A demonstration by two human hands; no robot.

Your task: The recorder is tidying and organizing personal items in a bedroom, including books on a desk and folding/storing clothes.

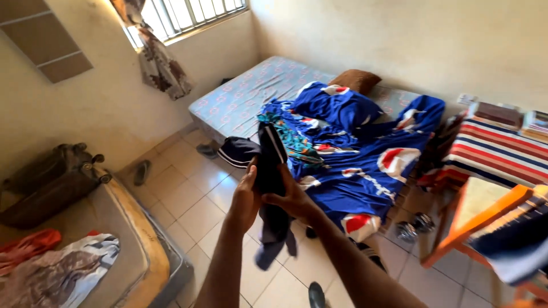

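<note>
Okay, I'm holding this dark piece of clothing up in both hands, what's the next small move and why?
Probably lift it higher: the dark garment, pinched between your left hand and right hand, hangs bunched, its lower end dangling toward the tiled floor.

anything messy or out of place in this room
Yes. A blue sheet with red and white patches lies crumpled, sliding off the patterned mattress toward the tiled floor. A dark suitcase lies tipped on the near mattress. Both hands hold a dark garment.
</note>
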